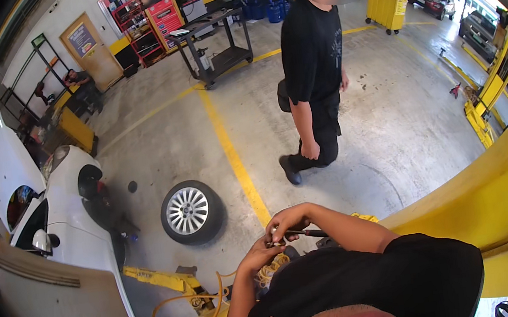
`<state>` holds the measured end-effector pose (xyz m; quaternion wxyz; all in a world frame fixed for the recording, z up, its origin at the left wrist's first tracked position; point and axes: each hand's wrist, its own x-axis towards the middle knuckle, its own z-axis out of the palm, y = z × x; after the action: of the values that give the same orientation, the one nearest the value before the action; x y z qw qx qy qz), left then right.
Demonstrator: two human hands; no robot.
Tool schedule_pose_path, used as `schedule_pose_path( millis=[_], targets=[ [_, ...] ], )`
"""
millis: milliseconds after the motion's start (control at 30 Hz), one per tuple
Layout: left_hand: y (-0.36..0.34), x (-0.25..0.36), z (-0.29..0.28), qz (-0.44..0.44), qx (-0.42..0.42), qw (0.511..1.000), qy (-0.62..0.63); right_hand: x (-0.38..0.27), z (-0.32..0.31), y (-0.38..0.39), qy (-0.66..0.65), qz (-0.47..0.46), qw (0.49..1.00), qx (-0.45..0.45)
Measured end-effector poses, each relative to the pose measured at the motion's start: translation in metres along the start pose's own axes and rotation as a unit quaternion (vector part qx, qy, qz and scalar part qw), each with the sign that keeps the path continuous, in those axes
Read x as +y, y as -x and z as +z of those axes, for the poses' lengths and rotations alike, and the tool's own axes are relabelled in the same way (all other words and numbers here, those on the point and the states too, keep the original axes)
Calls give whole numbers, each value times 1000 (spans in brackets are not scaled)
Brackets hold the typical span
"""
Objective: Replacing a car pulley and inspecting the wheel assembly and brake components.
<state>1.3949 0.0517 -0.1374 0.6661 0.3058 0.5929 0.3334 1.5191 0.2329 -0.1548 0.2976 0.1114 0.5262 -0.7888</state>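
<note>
My hands meet in front of my chest, fingers bent round a small metallic piece [275, 234], its kind too small to make out. A dark, thin rod or hose [306, 232] runs from it to the right, beneath my right forearm. My right hand [289, 219] closes over the piece from above. Below and to the left, my left hand [262, 254] pinches at the same spot, its fingertips partly hidden. Beneath the hands hangs a coiled yellow hose [269, 272]; a stretch of yellow hose [176, 298] loops off to the left.
A wheel with a silver rim [187, 211] lies on the floor ahead. At left stands a white car [69, 203], hood raised, with a yellow lift arm [161, 279] nearby. A person in black [314, 56] walks ahead; a dark cart [216, 55] stands behind. Yellow lift post [460, 184] at right.
</note>
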Motion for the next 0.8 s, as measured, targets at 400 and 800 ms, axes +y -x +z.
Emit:
schedule_pose_path(
  millis=[400, 800],
  targets=[
    [-84, -15, -84, 100, 263, 959, 9, -46, -117, -66, -78, -6, 996, 37],
    [-237, 150, -191, 116, 14, 969, 219, -221, -334, -43, 90, -12, 991, -95]
  ],
)
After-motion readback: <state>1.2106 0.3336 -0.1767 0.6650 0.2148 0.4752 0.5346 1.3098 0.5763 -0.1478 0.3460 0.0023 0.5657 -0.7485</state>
